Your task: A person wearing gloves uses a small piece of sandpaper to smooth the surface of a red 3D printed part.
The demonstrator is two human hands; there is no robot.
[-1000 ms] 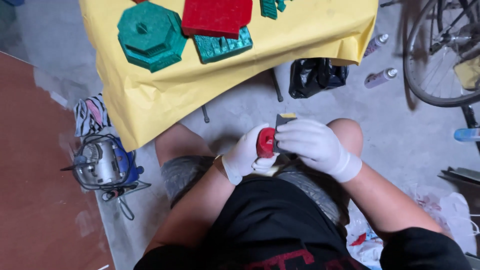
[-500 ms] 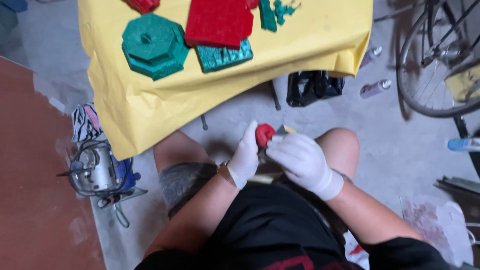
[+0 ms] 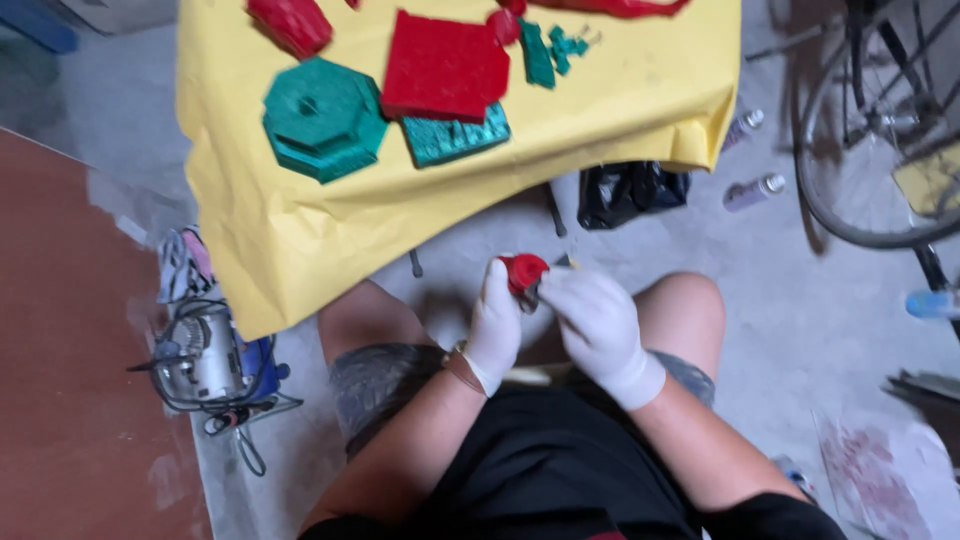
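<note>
I pinch the small red piece (image 3: pixel 523 270) in my left hand (image 3: pixel 497 330) grip, my right hand (image 3: pixel 597 325) fingers working its five-o'clock edge, so I should steady it firmly.

Matt yellow paper (image 3: pixel 300 250), rough grey concrete floor (image 3: pixel 800 330), white rubbery gloves (image 3: pixel 600 325).

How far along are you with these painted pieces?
Done, it seems: a green octagon, a red square, a green slab and smaller red and green bits lie coloured on the yellow sheet. In hand: a small red piece, held between the gloved left hand and right hand over the lap. What is left cannot be told; no uncoloured pieces show.
</note>
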